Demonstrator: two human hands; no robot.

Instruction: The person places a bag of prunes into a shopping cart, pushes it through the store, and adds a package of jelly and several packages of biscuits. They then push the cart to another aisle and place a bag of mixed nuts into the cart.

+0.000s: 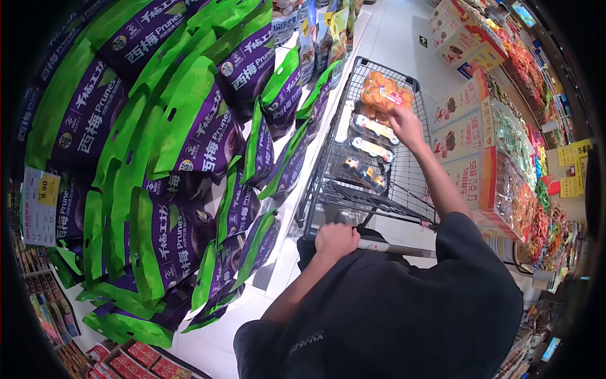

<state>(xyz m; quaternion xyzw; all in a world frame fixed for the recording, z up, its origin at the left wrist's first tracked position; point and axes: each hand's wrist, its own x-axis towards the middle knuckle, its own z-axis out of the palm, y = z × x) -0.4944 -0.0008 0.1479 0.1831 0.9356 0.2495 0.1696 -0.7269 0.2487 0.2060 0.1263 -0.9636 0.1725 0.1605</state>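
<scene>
My left hand is wrapped around the handle bar of a wire shopping cart. Inside the cart, my right hand grips the near edge of a clear pack of round orange pieces; its fingertips are partly hidden. The pack lies at the cart's far end, and more orange pieces show just below it. Nearer to me in the basket are a white-labelled pack, a similar pack with a pale label and a dark pack with orange-yellow patches.
Green and purple bags of prunes fill the display at left, with a price tag on it. Red and white cartons and wrapped candies stand close on the right. A pale tiled floor runs ahead between them.
</scene>
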